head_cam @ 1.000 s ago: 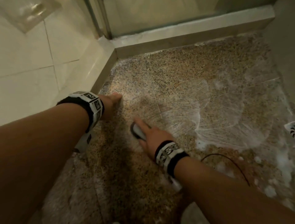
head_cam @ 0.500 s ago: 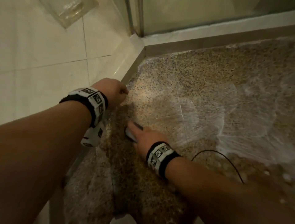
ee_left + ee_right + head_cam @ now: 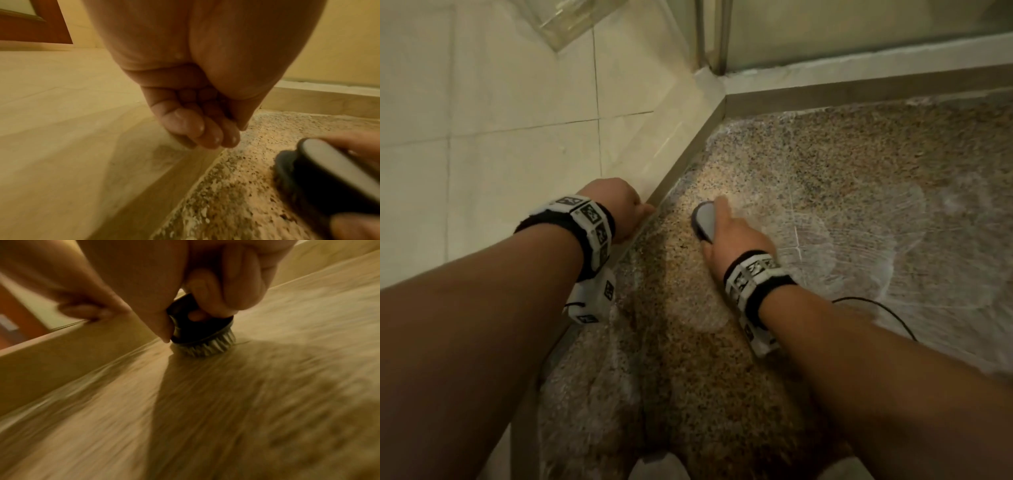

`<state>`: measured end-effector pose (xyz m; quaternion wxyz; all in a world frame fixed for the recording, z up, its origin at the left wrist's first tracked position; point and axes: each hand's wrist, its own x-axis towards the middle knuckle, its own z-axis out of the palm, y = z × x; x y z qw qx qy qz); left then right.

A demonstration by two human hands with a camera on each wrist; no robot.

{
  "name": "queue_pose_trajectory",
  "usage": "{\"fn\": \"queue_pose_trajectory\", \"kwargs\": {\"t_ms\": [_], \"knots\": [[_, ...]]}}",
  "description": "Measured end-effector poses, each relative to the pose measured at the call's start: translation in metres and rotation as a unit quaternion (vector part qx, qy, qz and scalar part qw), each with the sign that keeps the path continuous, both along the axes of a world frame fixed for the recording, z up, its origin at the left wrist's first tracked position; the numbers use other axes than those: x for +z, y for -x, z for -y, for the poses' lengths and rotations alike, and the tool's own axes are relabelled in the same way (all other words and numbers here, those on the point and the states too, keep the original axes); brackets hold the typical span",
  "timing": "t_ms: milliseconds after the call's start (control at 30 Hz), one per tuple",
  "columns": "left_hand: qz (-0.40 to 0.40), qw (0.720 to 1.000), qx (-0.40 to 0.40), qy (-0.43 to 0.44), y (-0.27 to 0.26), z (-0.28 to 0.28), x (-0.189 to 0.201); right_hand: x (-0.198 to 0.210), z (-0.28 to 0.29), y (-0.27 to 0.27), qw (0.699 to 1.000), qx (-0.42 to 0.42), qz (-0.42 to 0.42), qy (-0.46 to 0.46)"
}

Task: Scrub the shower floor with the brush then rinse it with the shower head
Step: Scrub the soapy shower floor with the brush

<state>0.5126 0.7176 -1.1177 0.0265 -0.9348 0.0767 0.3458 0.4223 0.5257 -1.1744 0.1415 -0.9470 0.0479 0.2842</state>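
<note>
A round dark brush with a grey top (image 3: pixel 703 221) stands bristles-down on the speckled shower floor (image 3: pixel 825 164), near the left curb. My right hand (image 3: pixel 736 236) grips it from above, forefinger stretched along its top. In the right wrist view the fingers wrap the brush (image 3: pixel 201 335), and the picture is smeared by motion. My left hand (image 3: pixel 619 205) rests on the curb (image 3: pixel 678 147) with fingers curled under and nothing in it; the left wrist view shows the left hand (image 3: pixel 205 129) and the brush (image 3: pixel 329 170) to its right. White soap streaks (image 3: pixel 859 240) fan across the floor. No shower head is in view.
Pale tiled bathroom floor (image 3: pixel 500 120) lies left of the curb. A metal door frame and glass panel (image 3: pixel 714 37) stand at the far corner, with another raised curb (image 3: pixel 859 89) along the back. A thin black cable (image 3: pixel 876 308) lies on the wet floor by my right forearm.
My left hand has come off the shower floor onto the curb and curled. My right hand has pushed the brush forward toward the corner. The view has swung left.
</note>
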Motion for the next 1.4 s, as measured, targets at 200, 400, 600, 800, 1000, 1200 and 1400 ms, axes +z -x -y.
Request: {"fn": "queue_pose_trajectory", "kwargs": {"t_ms": [200,400,600,800,1000,1200,1400], "knots": [[-0.011,0.999,0.043,0.019,-0.001,0.0,-0.003,0.005,-0.061,0.084,0.974,0.215,-0.051,-0.049],[-0.023,0.996,0.07,0.057,-0.004,-0.005,-0.003,0.007,0.002,0.024,0.997,0.064,0.014,-0.044],[-0.011,0.999,0.038,0.036,-0.005,-0.002,-0.001,0.002,-0.027,-0.016,0.999,0.01,0.05,-0.02],[-0.02,0.998,0.05,0.037,-0.005,-0.002,-0.003,0.004,-0.083,0.049,0.973,0.224,0.009,-0.058],[0.014,1.0,-0.003,0.026,0.003,-0.004,-0.001,0.004,-0.035,-0.003,0.992,0.107,0.031,-0.062],[0.149,0.982,-0.035,0.112,0.024,-0.037,-0.004,0.004,-0.057,-0.007,0.996,0.056,0.058,-0.023],[0.066,0.99,-0.107,0.058,0.038,-0.052,-0.022,0.014,-0.097,0.062,0.958,0.271,-0.025,-0.095]]}}
